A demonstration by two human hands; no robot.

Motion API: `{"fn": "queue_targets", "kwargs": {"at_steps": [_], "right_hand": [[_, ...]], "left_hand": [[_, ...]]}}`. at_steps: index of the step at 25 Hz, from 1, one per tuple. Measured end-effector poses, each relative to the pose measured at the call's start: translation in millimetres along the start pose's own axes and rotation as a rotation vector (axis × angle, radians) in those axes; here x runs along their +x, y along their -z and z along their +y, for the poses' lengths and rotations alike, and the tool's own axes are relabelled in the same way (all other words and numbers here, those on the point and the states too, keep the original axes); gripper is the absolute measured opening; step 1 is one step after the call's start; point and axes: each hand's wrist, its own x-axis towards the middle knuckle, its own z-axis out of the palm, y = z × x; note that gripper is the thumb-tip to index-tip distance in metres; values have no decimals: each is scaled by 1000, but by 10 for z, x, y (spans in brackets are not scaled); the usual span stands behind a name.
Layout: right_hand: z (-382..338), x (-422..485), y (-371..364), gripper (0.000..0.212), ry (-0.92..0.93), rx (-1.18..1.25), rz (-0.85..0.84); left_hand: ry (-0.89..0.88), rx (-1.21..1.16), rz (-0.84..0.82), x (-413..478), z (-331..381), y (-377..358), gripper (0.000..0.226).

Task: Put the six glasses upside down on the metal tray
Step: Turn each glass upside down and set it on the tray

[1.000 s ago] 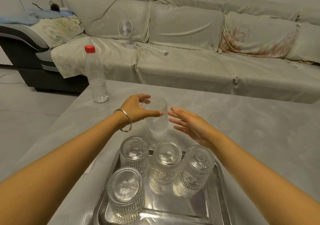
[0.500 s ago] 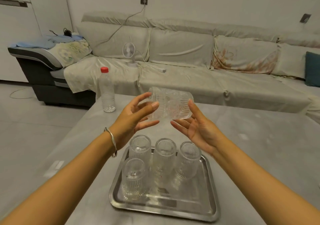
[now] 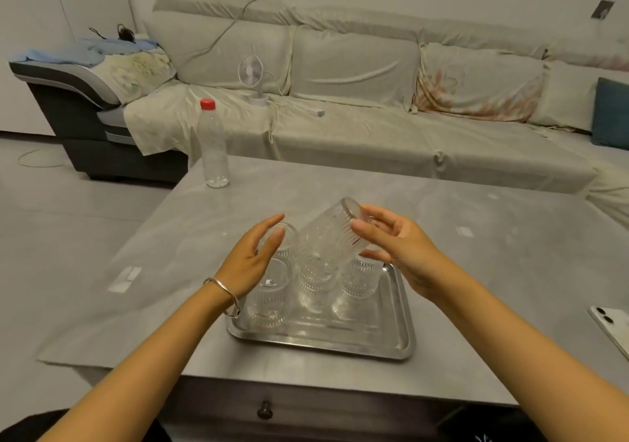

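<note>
A ribbed clear glass (image 3: pixel 325 237) hangs tilted above the metal tray (image 3: pixel 323 346), base up and to the right, mouth down and to the left. My right hand (image 3: pixel 398 251) grips it near the base with thumb and fingers. Just left of the glass is my left hand (image 3: pixel 252 261), fingers spread and holding nothing. Several glasses stand upside down on the tray: one at the back left (image 3: pixel 287 237) partly hidden by my left hand, one at the front left (image 3: pixel 269 295), one in the middle (image 3: pixel 315 288) and one on the right (image 3: pixel 357 283).
A plastic bottle with a red cap (image 3: pixel 214 145) stands at the table's far left corner. A white phone (image 3: pixel 612 326) lies at the right edge. Behind the table is a covered sofa (image 3: pixel 357 77) with a small fan (image 3: pixel 252 74). The table front has a drawer knob (image 3: pixel 264 409).
The glass went from lying sideways between both hands to tilted mouth-down, lower and over the tray. My left hand has let go of it; my right hand keeps it.
</note>
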Motion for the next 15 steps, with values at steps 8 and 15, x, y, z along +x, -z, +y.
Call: {"fn": "queue_targets", "kwargs": {"at_steps": [8,15], "right_hand": [[316,-56,-1,88,-3,-291,8],[571,-20,-152,76,-27,-428,-32]], "left_hand": [[-11,230,-12,-132,-455,-112,51],[-18,219,-14,-141,-428,-115,51]]}}
